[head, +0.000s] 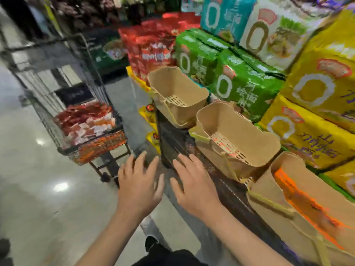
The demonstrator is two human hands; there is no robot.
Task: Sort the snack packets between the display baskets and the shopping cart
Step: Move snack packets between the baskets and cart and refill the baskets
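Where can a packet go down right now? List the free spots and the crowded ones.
Free: the far basket and the middle basket both show bare slatted floors. The dark ledge just ahead of both open hands, left hand and right hand, is bare too. Crowded: the near basket holds orange packets, and the shopping cart carries a heap of red packets.

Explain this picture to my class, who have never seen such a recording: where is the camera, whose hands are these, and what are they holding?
The camera sits on a person's head, looking forward and down in a shop aisle. The left hand and right hand are that person's own, fingers spread, holding nothing. On the shelf at right stand three tan baskets: the far basket and middle basket look empty, the near basket holds orange packets. At left, a shopping cart carries red snack packets.
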